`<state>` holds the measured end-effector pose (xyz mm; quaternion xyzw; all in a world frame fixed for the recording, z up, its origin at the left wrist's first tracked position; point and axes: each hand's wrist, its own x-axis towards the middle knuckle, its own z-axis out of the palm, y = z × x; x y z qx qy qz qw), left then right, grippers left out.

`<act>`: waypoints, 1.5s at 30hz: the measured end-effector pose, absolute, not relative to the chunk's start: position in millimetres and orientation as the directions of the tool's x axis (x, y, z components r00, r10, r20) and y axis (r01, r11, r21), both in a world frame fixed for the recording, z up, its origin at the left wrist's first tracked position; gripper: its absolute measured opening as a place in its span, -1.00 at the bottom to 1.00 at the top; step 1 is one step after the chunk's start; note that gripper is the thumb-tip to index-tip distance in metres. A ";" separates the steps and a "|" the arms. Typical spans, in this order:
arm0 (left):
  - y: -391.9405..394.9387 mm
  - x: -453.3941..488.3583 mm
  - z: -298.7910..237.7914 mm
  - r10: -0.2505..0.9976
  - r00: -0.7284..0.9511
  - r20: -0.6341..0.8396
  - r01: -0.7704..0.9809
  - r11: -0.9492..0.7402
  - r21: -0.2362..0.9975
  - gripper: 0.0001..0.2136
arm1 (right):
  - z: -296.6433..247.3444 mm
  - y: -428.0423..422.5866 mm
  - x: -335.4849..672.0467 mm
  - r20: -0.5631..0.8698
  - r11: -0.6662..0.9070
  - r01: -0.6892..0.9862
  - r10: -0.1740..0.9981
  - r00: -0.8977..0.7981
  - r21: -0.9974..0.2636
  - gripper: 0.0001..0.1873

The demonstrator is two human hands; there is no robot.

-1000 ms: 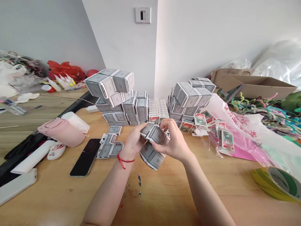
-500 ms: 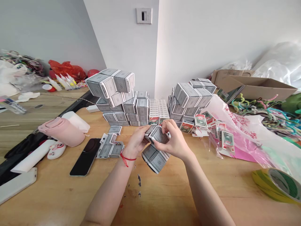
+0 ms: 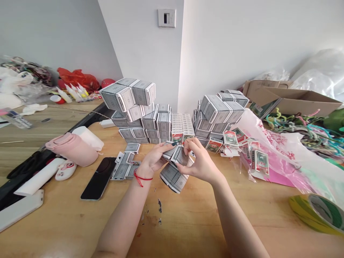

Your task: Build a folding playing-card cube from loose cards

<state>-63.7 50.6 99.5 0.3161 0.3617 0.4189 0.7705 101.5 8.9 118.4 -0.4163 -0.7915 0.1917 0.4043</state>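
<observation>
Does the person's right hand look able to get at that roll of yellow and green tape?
Probably yes, after letting go. The right hand is holding playing cards, but the wooden tabletop toward the roll of tape looks free of objects. The plastic bag lies just beyond that path.
</observation>
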 end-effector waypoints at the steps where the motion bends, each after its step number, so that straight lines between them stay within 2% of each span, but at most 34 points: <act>1: 50.2 -63.4 100.1 0.872 0.395 -0.291 -0.420 0.453 0.787 -0.89 | 118.1 9.0 101.5 0.479 0.579 0.504 0.815 -0.327 -0.641 -0.63; 17: 54.8 -63.2 91.2 0.821 0.469 -0.324 -0.424 0.531 0.733 -0.95 | 118.0 9.4 103.1 0.493 0.585 0.520 0.809 -0.320 -0.622 -0.63; 27: 55.1 -67.6 94.8 0.835 0.425 -0.349 -0.434 0.526 0.731 -0.96 | 116.0 10.7 105.5 0.512 0.599 0.505 0.798 -0.317 -0.621 -0.65; 33: 51.8 -66.4 101.9 0.859 0.382 -0.342 -0.440 0.494 0.750 -0.94 | 114.6 12.5 107.0 0.556 0.629 0.506 0.771 -0.311 -0.590 -0.57; 38: 50.4 -67.2 104.6 0.870 0.362 -0.335 -0.411 0.472 0.780 -0.90 | 113.5 13.1 106.8 0.574 0.644 0.503 0.757 -0.311 -0.576 -0.69; 45: 47.8 -66.5 106.4 0.880 0.345 -0.325 -0.383 0.448 0.808 -0.89 | 112.1 13.7 106.9 0.580 0.641 0.481 0.760 -0.292 -0.597 -0.74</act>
